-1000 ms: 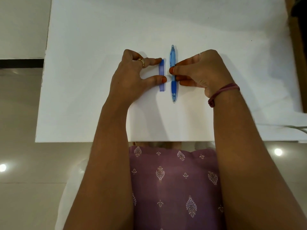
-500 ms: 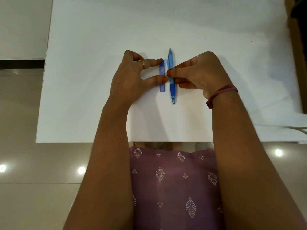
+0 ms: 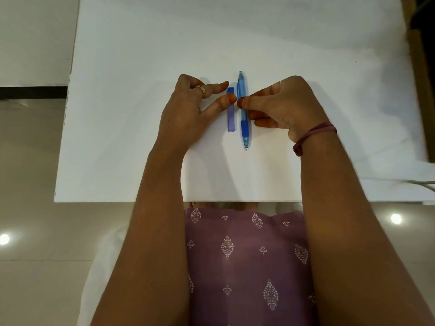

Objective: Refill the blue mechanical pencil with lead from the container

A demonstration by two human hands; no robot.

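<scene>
White table top [image 3: 141, 137]. Translucent blue plastic mechanical pencil [image 3: 242, 95] lies flat near its centre, tip toward the person, dark blue grip near the tip. Flat, slim violet-blue plastic lead container [image 3: 231, 114] lies parallel, just beside the pencil on its left. Right hand [image 3: 280, 107]: thumb and fingers pinching the pencil barrel from the right, pencil resting on table. Left hand [image 3: 190, 114]: fingers loosely spread, thumb tip touching container's left edge, gold ring on one finger

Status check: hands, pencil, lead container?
Left hand open beside lead container. Right hand pinching blue pencil, flat on white table. Nothing in the way.
</scene>
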